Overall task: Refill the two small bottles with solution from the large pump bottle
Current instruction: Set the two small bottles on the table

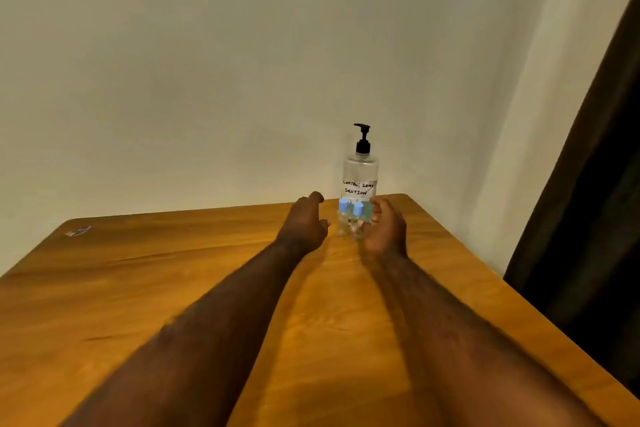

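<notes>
A large clear pump bottle with a black pump and a handwritten label stands at the far edge of the wooden table. Directly in front of it stand two small clear bottles with blue caps, the left small bottle and the right small bottle, side by side. My left hand hovers just left of them with loosely curled fingers, holding nothing. My right hand is just right of them, fingers curved close to the right small bottle; whether it touches is unclear.
The table's far edge meets a pale wall. A dark curtain hangs along the right side. A small shiny scrap lies near the table's far left corner.
</notes>
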